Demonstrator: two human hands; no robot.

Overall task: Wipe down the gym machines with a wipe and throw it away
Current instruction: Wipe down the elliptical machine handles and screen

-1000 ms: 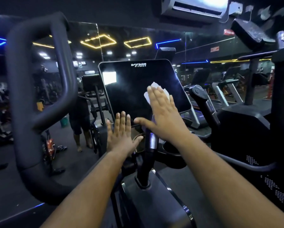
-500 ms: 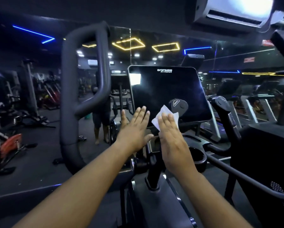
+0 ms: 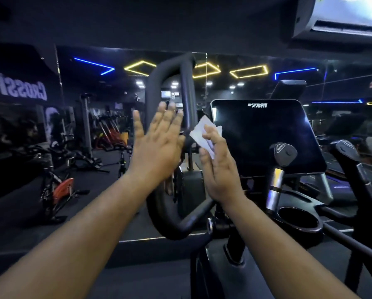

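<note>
My right hand point(image 3: 218, 167) pinches a white wipe point(image 3: 200, 131) between thumb and fingers, just left of the machine's black console screen point(image 3: 264, 137). The wipe sits against or close beside the looped black handlebar point(image 3: 188, 100) that rises at centre. My left hand point(image 3: 157, 145) is raised with straight, spread fingers in front of that handlebar, holding nothing. Whether it touches the bar I cannot tell.
A round cup holder point(image 3: 297, 221) and a chrome-banded grip post point(image 3: 275, 186) sit right of my right arm. A second handle point(image 3: 346, 147) rises at far right. A mirror wall ahead reflects gym bikes point(image 3: 59, 188) on the left. An air conditioner point(image 3: 342, 16) hangs top right.
My right hand has left the console screen and carried the wipe left to the looped handlebar. My left hand rose alongside it, and my view turned left.
</note>
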